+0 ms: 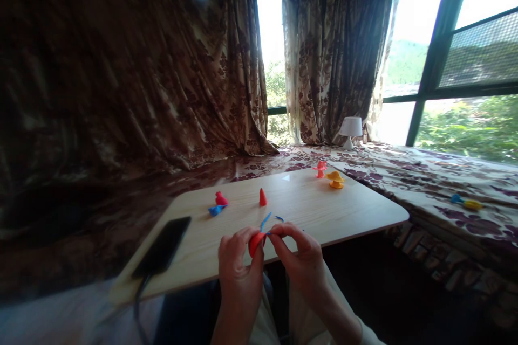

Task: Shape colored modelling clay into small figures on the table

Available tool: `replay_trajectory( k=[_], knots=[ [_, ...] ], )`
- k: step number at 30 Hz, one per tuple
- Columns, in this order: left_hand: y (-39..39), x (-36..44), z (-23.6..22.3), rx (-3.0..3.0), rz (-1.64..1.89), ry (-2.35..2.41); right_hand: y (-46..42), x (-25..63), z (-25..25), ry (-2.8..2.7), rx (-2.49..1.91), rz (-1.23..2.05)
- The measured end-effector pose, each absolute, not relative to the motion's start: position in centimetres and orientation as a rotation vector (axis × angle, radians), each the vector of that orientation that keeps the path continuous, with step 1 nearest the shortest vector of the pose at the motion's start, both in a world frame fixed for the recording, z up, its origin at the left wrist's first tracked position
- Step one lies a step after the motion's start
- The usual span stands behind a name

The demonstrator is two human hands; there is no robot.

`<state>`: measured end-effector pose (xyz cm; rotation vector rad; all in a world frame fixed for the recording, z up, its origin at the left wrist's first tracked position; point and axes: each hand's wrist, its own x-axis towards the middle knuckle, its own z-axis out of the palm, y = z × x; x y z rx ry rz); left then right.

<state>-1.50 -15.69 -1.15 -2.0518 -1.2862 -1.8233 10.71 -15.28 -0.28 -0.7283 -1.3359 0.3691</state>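
Note:
Above the near edge of the table, my left hand (242, 264) grips a rounded red clay piece (256, 243) between thumb and fingers. My right hand (298, 253) is closed in a pinch against the right side of that piece, on the end of a thin blue clay strip, of which only a bit (268, 233) shows. Another blue strip (265, 221) slants up behind the red piece; whether it is attached or lies on the table I cannot tell. A short curved blue strip (279, 218) lies just beyond my right fingertips. A red cone (263, 197) stands upright farther back.
On the light wooden table (299, 194) are a black phone (162, 247) with a cable, a pink lump (220, 199) beside a blue one (216, 209), and pink (320, 168) and yellow (335, 179) figures. A blue-and-yellow piece (467, 202) and a lamp (350, 128) rest on the floral-covered surface.

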Motion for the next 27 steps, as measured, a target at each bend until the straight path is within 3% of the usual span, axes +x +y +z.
replay_trajectory(
  k=[27],
  knots=[
    [-16.06, -1.09, -1.35, -2.188, -1.825, -1.265, -15.44, 10.99, -0.35, -1.356, -0.712, 0.272]
  ],
)
